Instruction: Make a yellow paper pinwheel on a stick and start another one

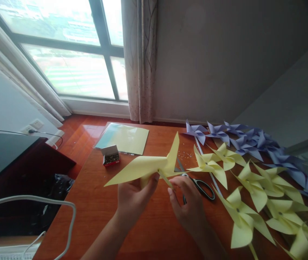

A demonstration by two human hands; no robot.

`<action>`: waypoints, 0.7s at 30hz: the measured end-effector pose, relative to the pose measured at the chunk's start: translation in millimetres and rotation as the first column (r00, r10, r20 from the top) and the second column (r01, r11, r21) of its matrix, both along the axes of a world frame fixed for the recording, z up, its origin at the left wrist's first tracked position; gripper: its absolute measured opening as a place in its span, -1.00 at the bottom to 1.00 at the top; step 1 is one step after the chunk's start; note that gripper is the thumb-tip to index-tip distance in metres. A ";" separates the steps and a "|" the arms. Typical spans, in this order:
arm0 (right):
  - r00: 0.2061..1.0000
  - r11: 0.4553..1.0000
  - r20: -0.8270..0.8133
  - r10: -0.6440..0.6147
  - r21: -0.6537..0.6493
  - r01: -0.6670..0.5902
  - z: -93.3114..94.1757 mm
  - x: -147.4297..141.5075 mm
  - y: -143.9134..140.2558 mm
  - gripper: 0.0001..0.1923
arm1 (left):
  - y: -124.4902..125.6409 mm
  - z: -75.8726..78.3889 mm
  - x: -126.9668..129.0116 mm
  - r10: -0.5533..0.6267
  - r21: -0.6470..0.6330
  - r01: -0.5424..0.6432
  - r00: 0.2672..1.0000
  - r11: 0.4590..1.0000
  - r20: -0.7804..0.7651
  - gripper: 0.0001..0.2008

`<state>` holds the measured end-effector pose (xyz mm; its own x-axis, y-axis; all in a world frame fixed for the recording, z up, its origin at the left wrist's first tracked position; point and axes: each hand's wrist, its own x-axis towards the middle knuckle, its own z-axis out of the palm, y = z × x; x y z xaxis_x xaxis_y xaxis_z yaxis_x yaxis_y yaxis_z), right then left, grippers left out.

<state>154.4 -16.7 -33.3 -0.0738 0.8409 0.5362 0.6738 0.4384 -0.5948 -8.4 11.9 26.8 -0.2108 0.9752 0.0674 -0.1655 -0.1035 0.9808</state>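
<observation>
Two-handed assembly above the counter (86,209)

Read all hours from the hub (158,169) of the piece in your hands. Below it, the counter carries purple pinwheels (247,144) from between 1 and 2 to about 3 o'clock, and yellow pinwheels (243,218) from about 3 to past 4. A paper folder (126,139) lies between 10 and 11.

The held pinwheel (143,168) is raised over the counter. Its longest visible blade points between 8 and 9 o'clock; another rises toward 1. Tip to tip, its long axis runs roughly from 8 to 2.

Your left hand (133,198), near 7, grips the paper from below, thumb close to the hub. Your right hand (187,206), between 4 and 5, pinches the stick (166,179). Scissors (194,180), partly hidden, lie just before 4; an open box (111,162) sits between 9 and 10.

The stick's axis runs from the hub toward 4:30; its far end cannot be told. Judged step: seating stick at hub. The next move likely calls for bracing the hub and keeping the stick aligned.
</observation>
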 end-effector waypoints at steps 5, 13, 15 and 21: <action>0.988 0.976 -0.109 -0.109 0.174 0.127 3.8 3.7 -10.1 -0.87 | -4.1 -7.8 3.3 0.110 0.067 -0.101 0.983 0.993 -0.148 -0.79; 0.987 0.948 -0.062 -0.146 0.278 0.157 35.9 -25.1 3.9 -0.74 | -5.9 -9.5 5.9 0.060 0.269 0.042 0.932 0.962 -0.358 -0.76; 0.987 0.948 -0.077 -0.140 0.278 0.156 37.7 -27.9 7.8 -0.76 | -6.6 -5.0 6.6 0.057 0.308 0.055 0.937 0.950 -0.344 -0.78; 0.987 0.941 -0.114 -0.113 0.306 0.143 34.9 -23.8 6.1 -0.76 | -9.9 -10.8 9.3 0.026 0.257 0.044 0.964 0.965 -0.265 -0.80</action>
<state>130.6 -10.6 1.6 0.0864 0.6289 0.7726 0.6841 0.5263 -0.5050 1.0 2.0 16.0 -0.1423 0.9184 0.3693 0.0931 -0.3590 0.9287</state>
